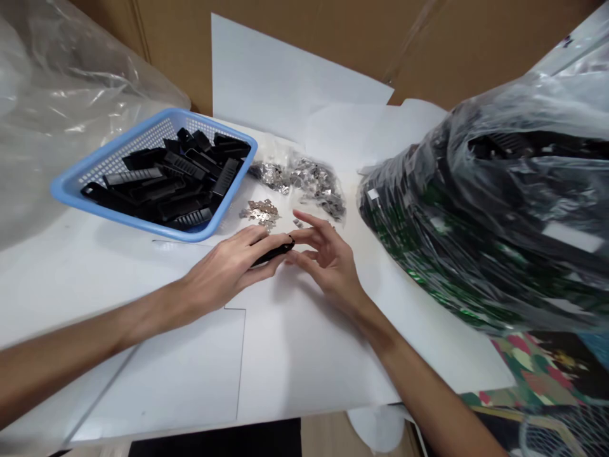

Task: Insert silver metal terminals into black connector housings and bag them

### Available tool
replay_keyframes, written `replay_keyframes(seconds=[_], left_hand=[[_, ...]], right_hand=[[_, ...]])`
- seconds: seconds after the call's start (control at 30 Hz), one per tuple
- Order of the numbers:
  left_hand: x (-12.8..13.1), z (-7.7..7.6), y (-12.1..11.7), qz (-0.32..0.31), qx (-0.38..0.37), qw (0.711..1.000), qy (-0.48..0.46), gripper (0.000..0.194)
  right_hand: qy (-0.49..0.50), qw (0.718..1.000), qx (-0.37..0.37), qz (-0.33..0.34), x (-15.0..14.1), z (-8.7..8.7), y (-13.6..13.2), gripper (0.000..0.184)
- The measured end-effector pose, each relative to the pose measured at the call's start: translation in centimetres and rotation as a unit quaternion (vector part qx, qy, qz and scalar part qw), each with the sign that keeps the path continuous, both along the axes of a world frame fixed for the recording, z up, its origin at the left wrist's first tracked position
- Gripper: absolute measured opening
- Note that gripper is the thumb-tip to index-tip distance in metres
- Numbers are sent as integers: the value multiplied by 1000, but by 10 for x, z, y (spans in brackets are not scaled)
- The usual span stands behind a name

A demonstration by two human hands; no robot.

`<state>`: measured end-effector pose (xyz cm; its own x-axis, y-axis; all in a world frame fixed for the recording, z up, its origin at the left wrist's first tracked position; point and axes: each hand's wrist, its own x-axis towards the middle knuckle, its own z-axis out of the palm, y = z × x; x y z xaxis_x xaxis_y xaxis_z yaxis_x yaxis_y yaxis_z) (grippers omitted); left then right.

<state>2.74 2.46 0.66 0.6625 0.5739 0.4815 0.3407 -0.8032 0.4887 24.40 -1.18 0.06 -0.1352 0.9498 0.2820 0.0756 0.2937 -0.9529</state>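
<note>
My left hand [238,257] is closed around a slim black plastic piece [273,252], held low above the white table. At the piece's right end, the thumb and a finger of my right hand [328,257] pinch its tip, while the other fingers stand apart. Whether a small part sits between those fingertips I cannot make out. Just beyond my hands lies a loose pile of small flat metal plates [261,212], and a few small metal bits [298,223] lie near my right fingers.
A blue plastic basket [64,190] at the left holds many ribbed black plastic pieces [181,184]. Behind the pile lie clear bags of metal parts [316,181]. A large clear bag [442,222] packed with dark and green items bulges at the right. Cardboard [304,38] stands behind.
</note>
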Motion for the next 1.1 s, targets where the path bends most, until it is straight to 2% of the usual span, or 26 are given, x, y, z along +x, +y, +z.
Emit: replay_keyframes(seconds=[0.1, 0.2, 0.4, 0.7, 0.8, 0.93, 1.1], left_hand=[[0, 1, 0, -12, -6, 1000, -1, 30], [-1, 2, -1, -18, -21, 1000, -2, 29], [-3, 5, -2, -31, -48, 998, -13, 30], [-1, 7, 8, -50, -79, 995, -46, 28], [2, 11, 8, -30, -148, 984, -94, 23], [7, 18, 5, 32, -288, 946, -143, 24], [10, 20, 3, 27, -385, 904, -183, 27]], right_hand=[[8, 999, -35, 39, 0, 0, 1, 38], [-16, 999, -31, 37, 0, -1, 0, 28], [-21, 1000, 3, 8, -1, 2, -3, 24], [5, 1000, -19, -5, -5, 4, -4, 25], [20, 999, -23, -24, -11, 5, -5, 28], [-22, 997, 13, -70, -21, 1, -11, 43], [-132, 982, 84, -109, -22, -5, -16, 27]])
